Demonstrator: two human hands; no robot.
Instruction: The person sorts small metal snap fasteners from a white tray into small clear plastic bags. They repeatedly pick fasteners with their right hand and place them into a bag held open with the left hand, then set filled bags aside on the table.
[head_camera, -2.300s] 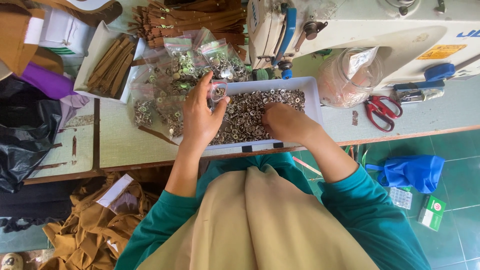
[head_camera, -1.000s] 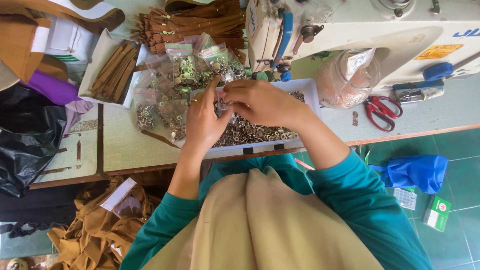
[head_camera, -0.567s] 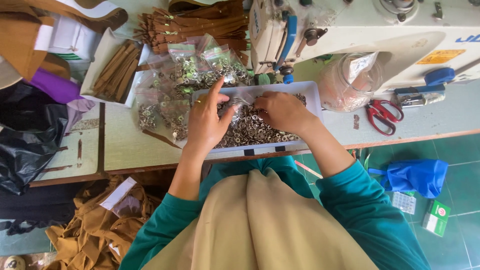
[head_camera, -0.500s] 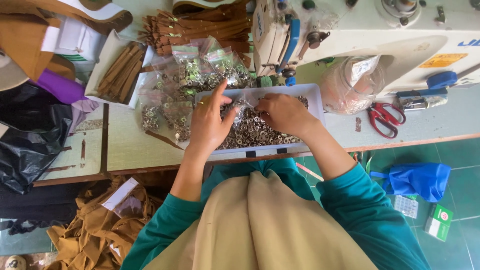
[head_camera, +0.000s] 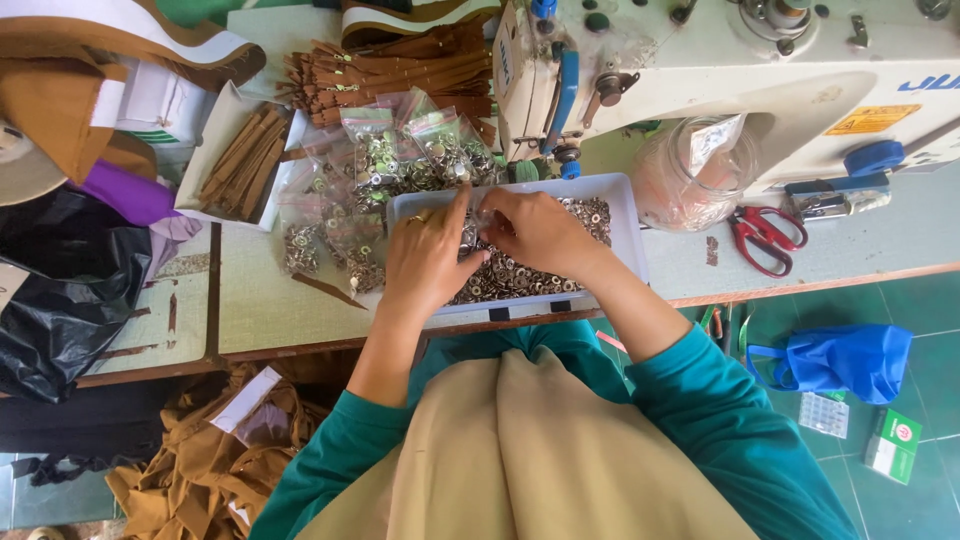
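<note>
Left hand: the left hand (head_camera: 425, 255) lay over the near-left part of the white tray (head_camera: 625, 215), fingers stretched forward and close together, thumb raised toward the other hand; a ring showed on one finger. Whether it pinched anything could not be told.
Right hand: the right hand (head_camera: 540, 230) rested over the tray's middle, fingers curled down and inward, tips meeting the left thumb; any grip was hidden.
Metal rings: the metal rings (head_camera: 510, 280) lay heaped in the tray, directly beneath both sets of fingers and spreading to the right of them.
Small bags: clear bags of fittings (head_camera: 385, 165) sat just beyond the left fingertips.
Brown strips: brown strips (head_camera: 240, 160) lay in a box well left of the fingers.
Scissors: red scissors (head_camera: 765, 235) lay well right of the right hand.
Sewing machine: the sewing machine (head_camera: 720, 60) stood beyond the tray.
</note>
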